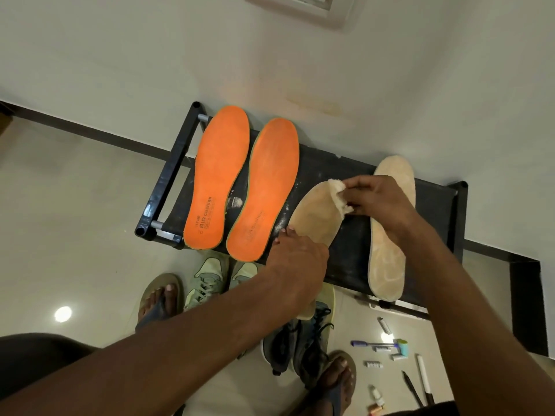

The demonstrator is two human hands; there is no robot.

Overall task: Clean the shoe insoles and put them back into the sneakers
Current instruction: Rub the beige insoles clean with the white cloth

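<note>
Two orange insoles (pixel 220 178) (pixel 265 190) lie side by side on the left of a black rack (pixel 354 235). Two tan insoles lie to the right of them. My left hand (pixel 295 262) presses down on the nearer tan insole (pixel 315 217), its fingers mostly straight at the insole's left edge. My right hand (pixel 381 202) pinches a white wad of cloth (pixel 339 196) against that insole's toe. The other tan insole (pixel 390 235) lies partly under my right wrist.
Pale green sneakers (pixel 210 280) and dark grey sneakers (pixel 300 343) stand on the tiled floor below the rack, beside my sandalled feet. Pens, small tubes and bottles (pixel 390 352) lie scattered on the floor at lower right. The wall runs right behind the rack.
</note>
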